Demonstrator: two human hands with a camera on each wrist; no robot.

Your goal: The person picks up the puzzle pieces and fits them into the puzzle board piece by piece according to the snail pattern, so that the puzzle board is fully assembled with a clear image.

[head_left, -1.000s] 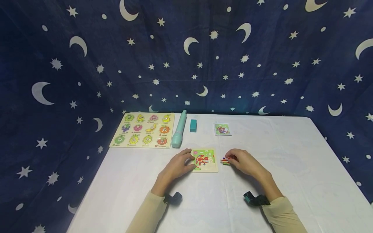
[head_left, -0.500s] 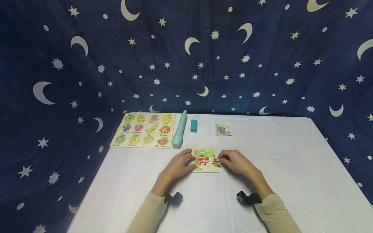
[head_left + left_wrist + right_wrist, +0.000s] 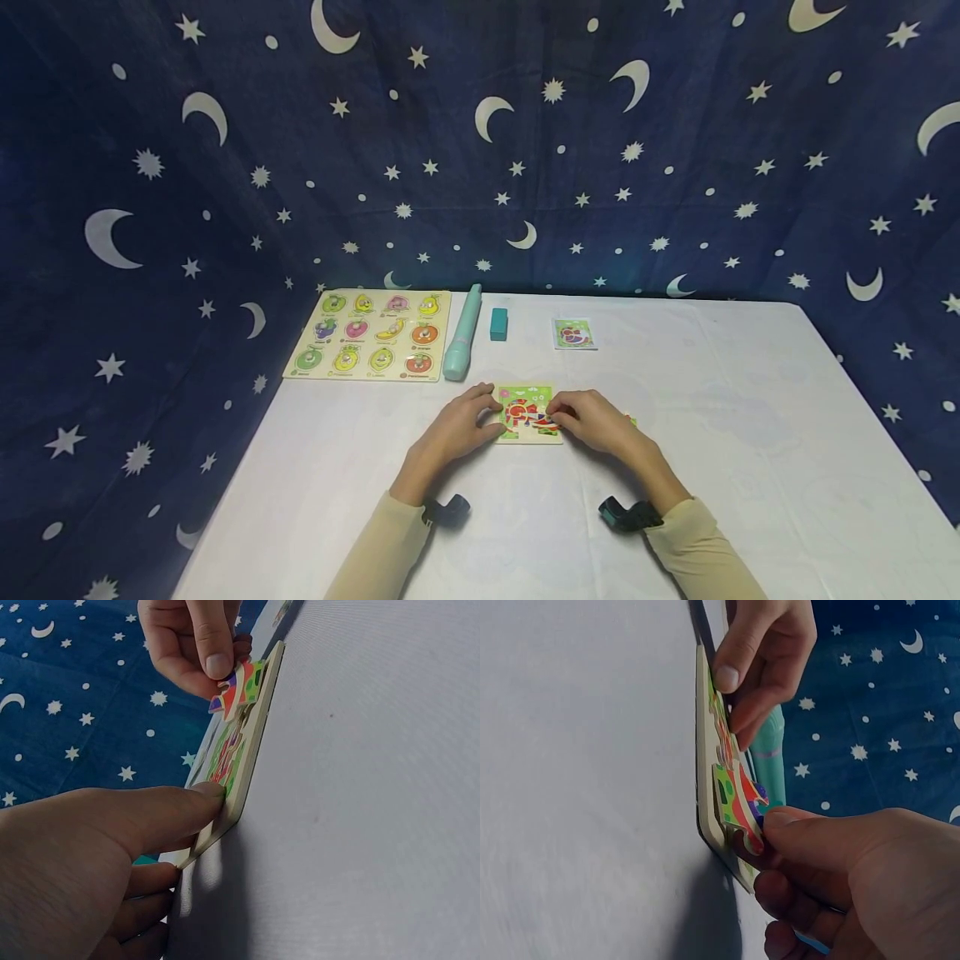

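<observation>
A small wooden jigsaw board [image 3: 531, 440] with a colourful picture lies in front of me. My left hand [image 3: 459, 423] holds its left edge, the thumb over the top face and fingers at the side, as the left wrist view shows. Between thumb and fingers my right hand [image 3: 591, 419] pinches a jigsaw piece [image 3: 739, 796] in red, white, green and purple. That piece is tilted over the bare lower right part of the board, close above it. Another colourful piece [image 3: 632, 419] peeks out behind the right hand, mostly hidden.
A fruit picture board [image 3: 363, 377] lies at the back left. Beside it are a teal tapered wand [image 3: 462, 333] and a small teal block [image 3: 498, 324]. Farther right lies a small picture card [image 3: 574, 333]. A starry dark blue cloth [image 3: 450, 125] hangs behind the white table [image 3: 712, 400].
My right hand has moved left with the jigsaw piece, from beside the board to over its lower right part. The left hand has stayed at the board's left edge.
</observation>
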